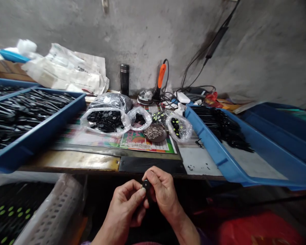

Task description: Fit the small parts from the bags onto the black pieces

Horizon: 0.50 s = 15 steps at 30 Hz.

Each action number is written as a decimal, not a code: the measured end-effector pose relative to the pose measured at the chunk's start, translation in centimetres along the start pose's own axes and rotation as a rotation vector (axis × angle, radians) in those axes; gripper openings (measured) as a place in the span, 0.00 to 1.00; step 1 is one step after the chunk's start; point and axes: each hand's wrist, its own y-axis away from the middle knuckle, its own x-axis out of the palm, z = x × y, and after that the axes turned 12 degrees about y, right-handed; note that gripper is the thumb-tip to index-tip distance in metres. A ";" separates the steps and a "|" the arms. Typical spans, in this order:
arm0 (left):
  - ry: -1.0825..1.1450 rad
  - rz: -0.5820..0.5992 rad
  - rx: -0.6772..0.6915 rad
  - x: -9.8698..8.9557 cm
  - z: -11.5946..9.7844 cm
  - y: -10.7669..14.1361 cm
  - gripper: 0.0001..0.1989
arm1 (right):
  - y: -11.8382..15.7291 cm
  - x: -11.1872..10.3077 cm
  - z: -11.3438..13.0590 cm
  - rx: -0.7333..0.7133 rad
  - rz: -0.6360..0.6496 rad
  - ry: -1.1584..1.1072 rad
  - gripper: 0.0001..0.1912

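A small round black part with a tiny dot at its middle is pinched between both hands, just below the table's front edge. My left hand grips it from the left, thumb and fingers closed. From the right, my right hand closes on the same part with thumb and forefinger. What continues beneath the round face is dark and hard to make out. Beyond the hands, a dish of small metal screws stands among open plastic bags, one with black discs and one with black and yellow-green pieces.
Blue trays with long black parts flank the table, left and right. Near the wall stand a black flask and an orange-handled tool with cables. A white basket sits lower left; red material lies lower right.
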 end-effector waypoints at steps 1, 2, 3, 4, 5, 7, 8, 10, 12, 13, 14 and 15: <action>-0.004 -0.011 0.000 0.0 0.1 0.0 0.19 | 0.2 0.1 0.0 -0.040 -0.052 0.066 0.23; -0.009 -0.022 0.000 0.0 0.1 -0.1 0.20 | 0.3 0.2 0.0 -0.066 -0.085 0.112 0.23; -0.012 -0.034 0.002 0.0 0.2 -0.1 0.21 | 0.4 0.3 -0.1 -0.077 -0.097 0.133 0.23; -0.016 -0.048 0.002 0.1 0.2 -0.2 0.21 | 0.4 0.3 -0.1 -0.075 -0.093 0.133 0.23; -0.019 -0.065 0.003 0.1 0.2 -0.3 0.22 | 0.4 0.3 -0.2 -0.063 -0.080 0.122 0.22; -0.031 -0.092 0.009 0.1 0.3 -0.4 0.24 | 0.4 0.1 -0.1 -0.030 -0.038 0.088 0.22; -0.042 -0.101 0.016 0.2 0.2 -0.5 0.24 | 0.3 -0.1 -0.1 -0.014 -0.007 0.066 0.21; -0.071 -0.103 0.037 0.2 0.1 -0.5 0.24 | 0.2 -0.4 0.2 0.009 0.066 0.024 0.19; -0.099 -0.101 0.054 0.2 -0.1 -0.5 0.24 | 0.3 -0.6 0.5 0.025 0.133 0.012 0.13; -0.110 -0.105 0.057 0.2 -0.2 -0.5 0.25 | 0.3 -0.7 0.7 0.034 0.158 0.019 0.10; -0.118 -0.111 0.059 0.3 -0.2 -0.4 0.25 | 0.4 -0.7 0.8 0.046 0.172 0.034 0.07; -0.123 -0.121 0.063 0.3 -0.3 -0.4 0.25 | 0.4 -0.6 0.8 0.056 0.170 0.053 0.06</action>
